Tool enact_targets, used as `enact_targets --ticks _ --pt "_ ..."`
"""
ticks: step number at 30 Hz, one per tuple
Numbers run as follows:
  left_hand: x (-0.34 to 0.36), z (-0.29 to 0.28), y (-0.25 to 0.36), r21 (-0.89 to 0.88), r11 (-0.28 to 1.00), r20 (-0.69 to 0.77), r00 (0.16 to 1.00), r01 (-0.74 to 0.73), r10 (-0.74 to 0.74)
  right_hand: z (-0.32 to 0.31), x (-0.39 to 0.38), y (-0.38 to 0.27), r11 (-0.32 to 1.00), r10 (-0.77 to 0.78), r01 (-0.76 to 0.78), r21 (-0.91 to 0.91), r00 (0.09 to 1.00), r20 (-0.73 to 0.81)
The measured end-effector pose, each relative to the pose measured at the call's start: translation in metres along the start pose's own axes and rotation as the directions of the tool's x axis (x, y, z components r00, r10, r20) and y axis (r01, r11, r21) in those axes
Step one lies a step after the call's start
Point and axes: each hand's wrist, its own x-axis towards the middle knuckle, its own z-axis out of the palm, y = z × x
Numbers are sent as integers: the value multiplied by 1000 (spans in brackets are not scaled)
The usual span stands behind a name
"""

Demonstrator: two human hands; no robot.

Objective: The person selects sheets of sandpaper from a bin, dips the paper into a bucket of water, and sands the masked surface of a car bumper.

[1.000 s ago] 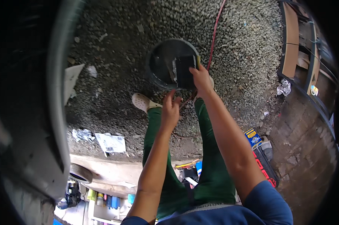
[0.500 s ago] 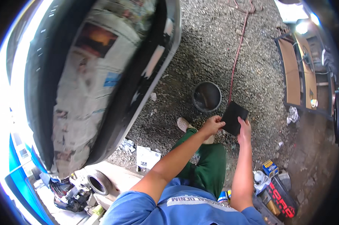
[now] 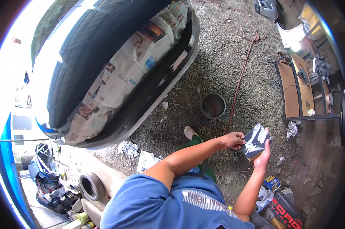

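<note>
Left hand (image 3: 233, 140), right hand (image 3: 262, 158) hold dark sheet (image 3: 255, 142); possibly sandpaper.

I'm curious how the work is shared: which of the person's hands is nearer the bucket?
The left hand, pinching the left edge of the dark sheet. The right hand, at the sheet's lower right, is farther from the bucket.

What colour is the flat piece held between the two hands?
The flat piece is dark grey with whitish patches; clearest in the head view.
</note>
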Motion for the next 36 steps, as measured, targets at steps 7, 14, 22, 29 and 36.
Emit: enact_targets --ticks 7,14,22,29,36 --pt "-60 76 -16 53 994 37 995 -95 94 -47 -91 -26 898 -151 122 -422 988 -37" --pt "-122 123 -8 147 967 152 971 -209 186 -50 -157 -25 991 -125 126 -56 992 18" --pt "-174 -10 -134 808 589 -37 995 -24 91 -38 -183 -100 873 -340 305 -381 940 -26" --pt "-314 -61 -212 667 145 -675 675 731 -297 -257 -192 95 -333 15 -286 -899 951 -308" --pt "-407 -83 -258 480 405 -590 628 778 -507 -330 -293 224 289 377 -657 -697 747 -548"
